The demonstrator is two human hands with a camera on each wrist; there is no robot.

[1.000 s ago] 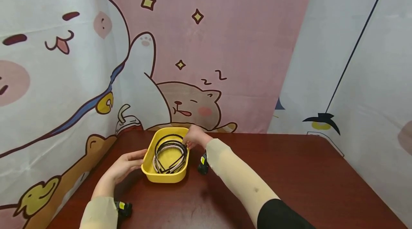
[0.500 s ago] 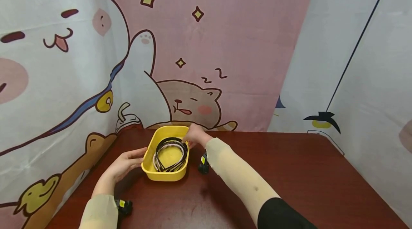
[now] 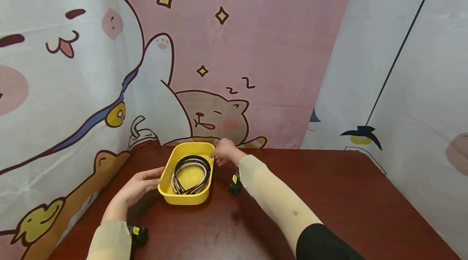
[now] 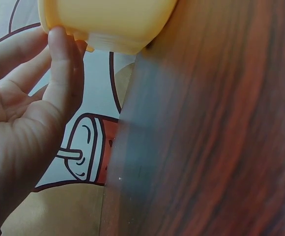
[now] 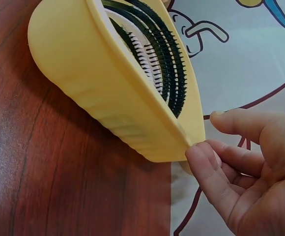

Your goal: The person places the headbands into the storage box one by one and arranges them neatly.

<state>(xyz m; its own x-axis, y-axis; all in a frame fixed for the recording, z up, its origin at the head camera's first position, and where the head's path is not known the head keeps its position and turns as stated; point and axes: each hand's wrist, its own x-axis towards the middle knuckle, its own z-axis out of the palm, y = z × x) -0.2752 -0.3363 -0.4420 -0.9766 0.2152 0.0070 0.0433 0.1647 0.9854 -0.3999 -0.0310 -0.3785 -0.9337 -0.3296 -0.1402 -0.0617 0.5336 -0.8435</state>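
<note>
A yellow plastic basket (image 3: 184, 200) sits toward the back of the brown table, left of centre. Inside lie several toothed headbands (image 3: 193, 158), nested as rings. In the right wrist view I make out black headbands (image 5: 179, 86) around a whitish headband (image 5: 155, 69). My left hand (image 3: 137, 187) touches the basket's left side near the rim, its fingers fairly straight. At the far right corner, my right hand (image 3: 226, 152) touches the basket with its fingertips (image 5: 199, 155), and one digit stands clear of the rim. Neither hand holds a headband.
The brown tabletop (image 3: 310, 199) extends to the right and in front of the basket. A cartoon-printed cloth (image 3: 274, 57) hangs close behind the table and along its left side. Small black devices (image 3: 235, 183) are worn at both wrists.
A black headband that stood higher beside my right hand has settled onto the others. My right hand has come off it and shifted slightly outward. My left hand stays at the basket's side.
</note>
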